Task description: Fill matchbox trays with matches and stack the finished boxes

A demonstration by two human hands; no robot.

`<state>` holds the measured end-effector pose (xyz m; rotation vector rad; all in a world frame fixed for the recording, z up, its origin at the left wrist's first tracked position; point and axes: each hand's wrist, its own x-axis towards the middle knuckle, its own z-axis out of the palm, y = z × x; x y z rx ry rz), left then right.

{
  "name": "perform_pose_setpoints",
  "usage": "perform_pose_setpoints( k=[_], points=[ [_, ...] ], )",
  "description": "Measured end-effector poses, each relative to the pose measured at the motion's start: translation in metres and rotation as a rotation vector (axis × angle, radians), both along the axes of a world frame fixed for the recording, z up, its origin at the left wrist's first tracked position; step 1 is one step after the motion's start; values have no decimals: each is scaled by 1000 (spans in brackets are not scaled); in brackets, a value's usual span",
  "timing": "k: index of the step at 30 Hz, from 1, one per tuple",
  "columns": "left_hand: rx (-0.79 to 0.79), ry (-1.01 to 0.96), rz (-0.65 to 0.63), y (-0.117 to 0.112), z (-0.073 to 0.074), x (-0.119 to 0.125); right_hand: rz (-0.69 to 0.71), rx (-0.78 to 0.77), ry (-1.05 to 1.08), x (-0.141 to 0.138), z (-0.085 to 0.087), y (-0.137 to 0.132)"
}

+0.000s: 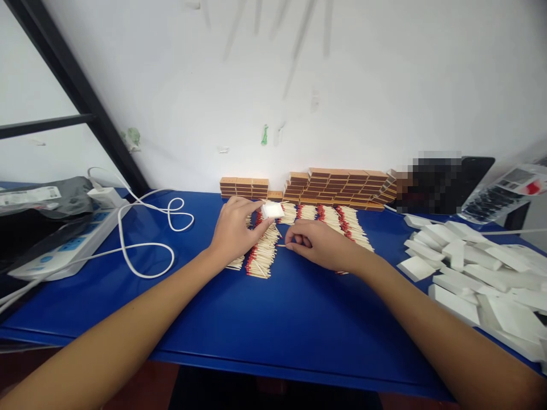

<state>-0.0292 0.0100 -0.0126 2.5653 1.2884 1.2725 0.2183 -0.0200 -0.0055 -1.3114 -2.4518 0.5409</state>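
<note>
One little white box (272,210) pinched in left hand (234,226) | one match (281,245) pinched in right hand (313,239) | match rows (261,259) just beside left hand

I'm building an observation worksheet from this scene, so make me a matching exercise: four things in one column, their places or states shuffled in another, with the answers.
1. Left hand
2. Right hand
3. Brown boxes
4. Power strip

A. Pinching a matchstick
B. At the left end of the blue table
C. Holding a small white box
D. Stacked by the wall

Pairs: 1-C, 2-A, 3-D, 4-B
</note>
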Motion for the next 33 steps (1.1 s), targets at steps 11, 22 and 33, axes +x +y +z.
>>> perform_pose_setpoints(
  k=[11, 22, 33],
  points=[
    [-3, 10, 1, -2, 2, 1, -71, -23, -109, 16, 14, 2],
    [-6, 17, 2, -1, 1, 1, -6, -212, 17, 9, 21, -7],
    [-7, 10, -4, -2, 1, 1, -44, -34, -24, 10, 12, 1]
  ],
)
